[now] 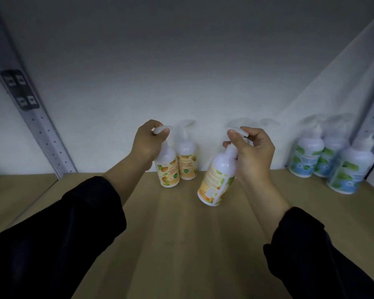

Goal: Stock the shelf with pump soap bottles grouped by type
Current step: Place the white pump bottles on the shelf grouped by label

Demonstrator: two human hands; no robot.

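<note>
While both of your arms reach in from the lower corners of the frame in black sleeves (78,223), each hand is closed on a pump soap bottle over the wooden shelf (160,244). Your left hand (147,141), just left of centre, curls its fingers round the white pump head of an orange-labelled bottle (168,169) that stands upright on the shelf, touching a second orange-labelled bottle (186,160) just behind and to its right. Your right hand (249,152), right of centre, grips the pump and neck of a third orange-labelled bottle (216,182), which is tilted with its base swung toward the lower left; you cannot tell whether that base touches the board or hangs just above it. At the right edge of the frame three blue-and-green-labelled bottles (333,162) stand close together against the white back wall (181,72), well apart from the orange group. What the bottles hold is hidden, since their bodies are opaque white. The label print is blurred; only part of the word "ANTIBACTERIAL" can be made out on the standing orange bottles. The pump tops near the wall fade into it and are hard to trace. A perforated metal upright (35,117) runs diagonally down the upper left of the frame.
</note>
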